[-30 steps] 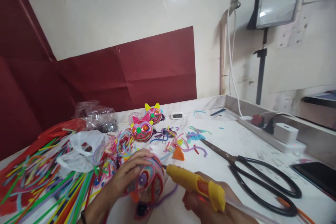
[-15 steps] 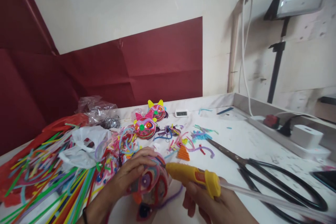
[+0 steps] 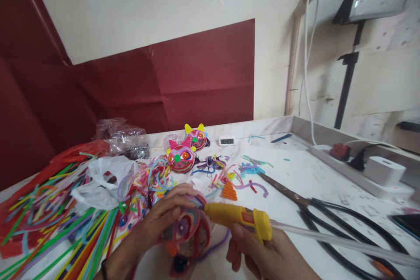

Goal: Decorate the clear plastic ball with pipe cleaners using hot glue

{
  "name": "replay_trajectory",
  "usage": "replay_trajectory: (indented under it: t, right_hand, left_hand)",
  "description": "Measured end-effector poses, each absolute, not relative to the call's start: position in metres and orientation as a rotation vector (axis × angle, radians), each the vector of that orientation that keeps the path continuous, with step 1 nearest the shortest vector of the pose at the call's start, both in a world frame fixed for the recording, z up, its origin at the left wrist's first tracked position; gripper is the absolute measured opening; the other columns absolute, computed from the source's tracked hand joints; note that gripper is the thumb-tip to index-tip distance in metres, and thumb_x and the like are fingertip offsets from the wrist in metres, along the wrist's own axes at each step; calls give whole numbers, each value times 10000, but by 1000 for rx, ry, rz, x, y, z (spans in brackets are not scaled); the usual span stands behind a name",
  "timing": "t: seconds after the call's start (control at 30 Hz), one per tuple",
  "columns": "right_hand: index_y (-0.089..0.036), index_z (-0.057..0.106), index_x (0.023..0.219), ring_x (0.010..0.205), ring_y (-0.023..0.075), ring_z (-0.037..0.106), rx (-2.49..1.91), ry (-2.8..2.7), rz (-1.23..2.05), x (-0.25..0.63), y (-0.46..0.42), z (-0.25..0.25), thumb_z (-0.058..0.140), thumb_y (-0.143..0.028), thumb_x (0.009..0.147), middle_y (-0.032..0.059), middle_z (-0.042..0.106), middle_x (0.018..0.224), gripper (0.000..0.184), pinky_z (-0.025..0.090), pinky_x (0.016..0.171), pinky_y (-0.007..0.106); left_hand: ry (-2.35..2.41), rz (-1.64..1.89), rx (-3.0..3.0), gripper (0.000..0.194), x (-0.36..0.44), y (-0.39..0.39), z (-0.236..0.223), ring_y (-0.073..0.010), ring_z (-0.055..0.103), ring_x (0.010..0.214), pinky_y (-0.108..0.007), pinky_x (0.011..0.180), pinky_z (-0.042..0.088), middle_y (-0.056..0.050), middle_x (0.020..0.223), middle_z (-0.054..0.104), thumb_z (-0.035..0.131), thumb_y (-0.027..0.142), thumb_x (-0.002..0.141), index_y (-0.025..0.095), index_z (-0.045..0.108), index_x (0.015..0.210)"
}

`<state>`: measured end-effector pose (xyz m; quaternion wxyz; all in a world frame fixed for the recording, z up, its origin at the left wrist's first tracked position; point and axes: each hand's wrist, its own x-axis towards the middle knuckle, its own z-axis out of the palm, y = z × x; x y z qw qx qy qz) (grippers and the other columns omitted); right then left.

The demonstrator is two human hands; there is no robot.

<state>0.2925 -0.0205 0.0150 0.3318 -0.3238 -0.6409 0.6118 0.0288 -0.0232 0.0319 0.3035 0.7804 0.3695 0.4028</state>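
Note:
My left hand (image 3: 154, 223) is curled over a round, multicoloured pipe-cleaner face (image 3: 188, 234) resting on the white table (image 3: 295, 175) near the bottom middle of the view. My right hand (image 3: 272, 256) grips a yellow glue gun (image 3: 238, 218) with a clear glue stick (image 3: 344, 245) trailing out to the right. The gun's nozzle touches the upper right edge of the face, close to my left fingertips.
Two finished pipe-cleaner faces (image 3: 181, 159) (image 3: 196, 136) lie further back among cut scraps and an orange triangle (image 3: 229, 191). A heap of pipe cleaners (image 3: 52, 223) and plastic bags (image 3: 105, 181) fill the left. Large black scissors (image 3: 334, 223), a power strip (image 3: 367, 170) and a small clock (image 3: 226, 141) lie right and behind.
The view has shifted a little. The glue gun has tilted flatter with its nozzle pressed closer to the face. My left hand stays on the face.

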Motion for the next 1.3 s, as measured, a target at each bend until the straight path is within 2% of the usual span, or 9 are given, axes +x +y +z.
replay_trajectory:
  t: [0.13, 0.2, 0.43, 0.6, 0.67, 0.73, 0.83, 1.03, 1.3]
  right_hand:
    - [-170, 632, 626, 492, 81, 389, -828, -1625, 1644, 289, -20, 14, 488, -774, 810, 15, 600, 602, 648, 401, 572, 251]
    - [-170, 606, 604, 495, 83, 398, -834, -1635, 1638, 288, -19, 13, 481, -783, 807, 14, 586, 588, 658, 405, 597, 262]
    - [-196, 537, 532, 536, 124, 504, -896, -1722, 1580, 291, -20, 17, 408, -838, 791, -5, 493, 518, 704, 395, 560, 254]
    - [-213, 488, 498, 548, 132, 533, -886, -1770, 1528, 292, -20, 17, 387, -812, 825, 9, 524, 536, 690, 413, 539, 252]
    - [-200, 556, 580, 562, 135, 539, -847, -1742, 1546, 291, -20, 15, 410, -798, 829, 16, 554, 582, 664, 434, 552, 257]
    - [-182, 633, 768, 586, 141, 551, -811, -1675, 1569, 291, -21, 14, 460, -797, 809, 14, 573, 640, 640, 464, 571, 264]
    - [-175, 629, 999, 609, 148, 563, -774, -1605, 1581, 291, -23, 13, 522, -780, 790, 6, 583, 682, 650, 491, 585, 272]
    - [-190, 624, 940, 621, 153, 587, -800, -1614, 1563, 293, -26, 16, 518, -799, 774, 13, 608, 677, 641, 511, 598, 268]
    - [-188, 632, 1048, 592, 142, 574, -855, -1624, 1496, 297, -31, 25, 499, -834, 750, 6, 618, 664, 724, 526, 596, 259]
  left_hand:
    - [884, 1114, 2109, 266, 30, -21, 31, -248, 495, 1278, -441, 1157, 268, -31, 1271, 652, 505, 410, 995, 335, 709, 1147]
    - [875, 1107, 2119, 257, 30, -20, 30, -239, 490, 1282, -425, 1158, 262, -26, 1277, 649, 497, 387, 1003, 336, 698, 1156]
    - [864, 1095, 2138, 258, 29, -20, 30, -235, 478, 1287, -408, 1145, 274, -30, 1285, 639, 487, 380, 1010, 321, 690, 1158]
    - [874, 1093, 2121, 253, 28, -20, 30, -236, 478, 1286, -409, 1142, 278, -28, 1282, 638, 491, 384, 1008, 327, 692, 1151]
    - [877, 1090, 2128, 255, 27, -19, 28, -238, 478, 1287, -409, 1142, 277, -32, 1283, 636, 489, 378, 1009, 323, 692, 1152]
    - [873, 1084, 2137, 258, 25, -19, 27, -245, 474, 1293, -411, 1142, 277, -39, 1288, 632, 487, 372, 1010, 312, 691, 1156]
    - [850, 1078, 2146, 260, 24, -18, 24, -237, 467, 1302, -393, 1145, 270, -32, 1300, 623, 482, 372, 1012, 315, 682, 1168]
    - [842, 1077, 2162, 261, 26, -18, 27, -241, 472, 1293, -409, 1150, 259, -35, 1289, 636, 483, 372, 1012, 314, 684, 1169]
    - [874, 1093, 2118, 257, 27, -20, 27, -256, 490, 1284, -414, 1137, 286, -50, 1289, 626, 497, 381, 1003, 303, 698, 1143]
